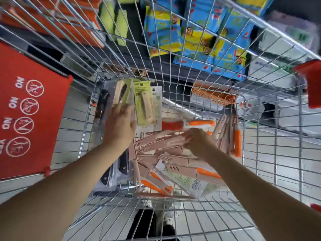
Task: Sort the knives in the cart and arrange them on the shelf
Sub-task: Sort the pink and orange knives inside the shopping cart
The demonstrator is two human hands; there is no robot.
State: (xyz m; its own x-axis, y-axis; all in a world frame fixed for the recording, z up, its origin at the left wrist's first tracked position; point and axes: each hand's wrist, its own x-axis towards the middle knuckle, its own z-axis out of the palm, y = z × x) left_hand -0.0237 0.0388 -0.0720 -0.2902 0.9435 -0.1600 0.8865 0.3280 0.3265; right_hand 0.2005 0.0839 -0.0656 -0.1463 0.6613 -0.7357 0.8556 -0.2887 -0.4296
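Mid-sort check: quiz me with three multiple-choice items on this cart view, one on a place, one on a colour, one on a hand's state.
1. Where on the cart is the red sign?
A. right side
B. left side
C. floor
2. What colour are the cards of the packs in the left hand?
A. blue
B. black
C. green
3. What is the right hand doing?
A. gripping pink knives
B. hanging idle
C. resting on the rim
Key: 1 B, it hangs on the left wall; 2 C, the cards are green; 3 A, its fingers curl round pink knives.
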